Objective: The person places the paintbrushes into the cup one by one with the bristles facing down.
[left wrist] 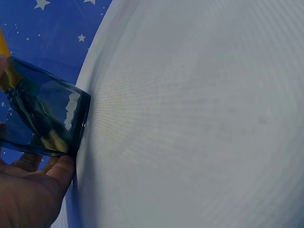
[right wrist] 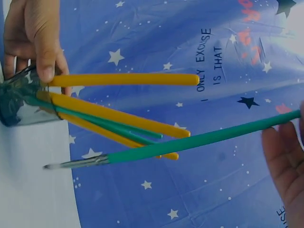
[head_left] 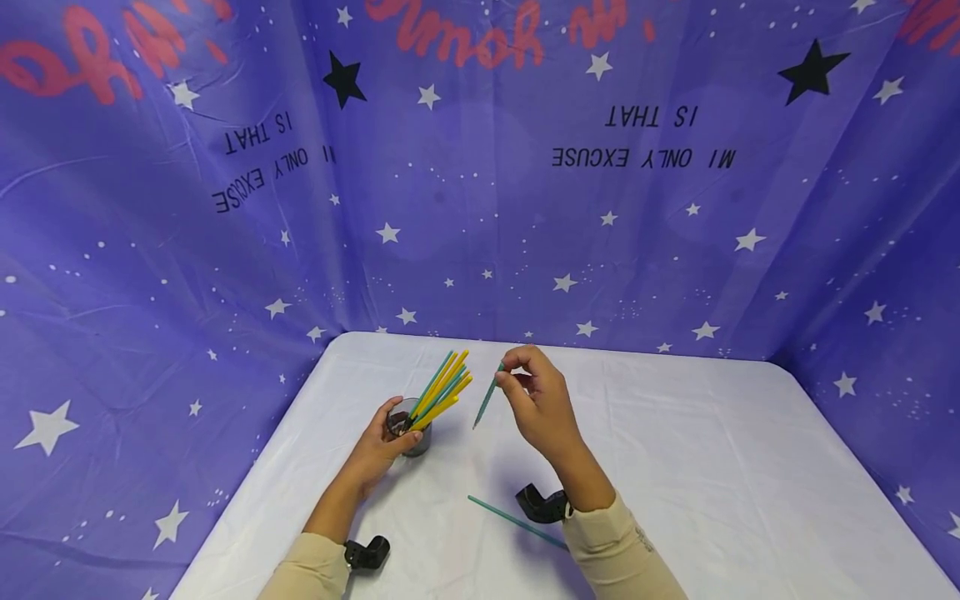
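My left hand [head_left: 375,452] holds a dark see-through glass [head_left: 418,443], fingers and thumb around its sides. Several paintbrushes with yellow handles [right wrist: 128,80] and green handles [right wrist: 114,124] lean out of the glass, bristle ends down, as the left wrist view shows. To the right of the glass, my right hand [head_left: 542,408] pinches a green paintbrush [right wrist: 190,141] by the end of its handle. Its metal ferrule and narrow dark tip [right wrist: 71,164] point down and toward the glass side, above the table.
A second thin green stick [head_left: 513,520] lies on the white-covered table [head_left: 720,475], its near end hidden by the right forearm. A purple star-printed cloth [head_left: 495,250] hangs behind and at both sides. Black cameras sit on both wrists.
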`<state>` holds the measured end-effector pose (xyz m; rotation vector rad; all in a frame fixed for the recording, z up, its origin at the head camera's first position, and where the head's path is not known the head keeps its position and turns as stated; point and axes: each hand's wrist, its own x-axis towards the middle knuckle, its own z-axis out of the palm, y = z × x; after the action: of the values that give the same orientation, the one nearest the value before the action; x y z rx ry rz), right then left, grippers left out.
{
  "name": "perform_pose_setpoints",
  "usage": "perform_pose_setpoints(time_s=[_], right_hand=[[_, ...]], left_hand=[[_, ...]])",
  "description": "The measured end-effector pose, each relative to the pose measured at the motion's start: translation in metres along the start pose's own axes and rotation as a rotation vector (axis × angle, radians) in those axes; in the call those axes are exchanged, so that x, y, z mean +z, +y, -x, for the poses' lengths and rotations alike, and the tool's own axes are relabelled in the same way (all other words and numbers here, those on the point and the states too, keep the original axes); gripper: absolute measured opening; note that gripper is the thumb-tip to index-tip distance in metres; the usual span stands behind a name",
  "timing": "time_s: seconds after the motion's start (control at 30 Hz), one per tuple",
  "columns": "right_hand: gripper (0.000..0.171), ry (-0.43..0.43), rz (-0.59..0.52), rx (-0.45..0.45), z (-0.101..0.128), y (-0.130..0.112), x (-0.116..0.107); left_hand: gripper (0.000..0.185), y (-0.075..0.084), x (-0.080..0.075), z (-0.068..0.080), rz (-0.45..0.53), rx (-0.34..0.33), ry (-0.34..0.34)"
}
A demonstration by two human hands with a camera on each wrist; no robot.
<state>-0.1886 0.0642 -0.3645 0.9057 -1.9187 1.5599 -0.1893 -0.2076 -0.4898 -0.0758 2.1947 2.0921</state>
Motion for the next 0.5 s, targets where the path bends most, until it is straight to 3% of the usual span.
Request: perform_pose_setpoints(time_s=[0.3, 0.5], right_hand=[[0.016, 0.218, -0.290, -0.024, 0.000, 0.005, 0.015], [0.023, 0.269, -0.377, 0.130, 0.011, 0.020, 0.037]], left_hand=[[0.082, 0.000, 0.001, 0.000, -0.005, -0.001, 0.001], [0.081, -0.001, 0.001, -0.001, -0.022, -0.001, 0.010]])
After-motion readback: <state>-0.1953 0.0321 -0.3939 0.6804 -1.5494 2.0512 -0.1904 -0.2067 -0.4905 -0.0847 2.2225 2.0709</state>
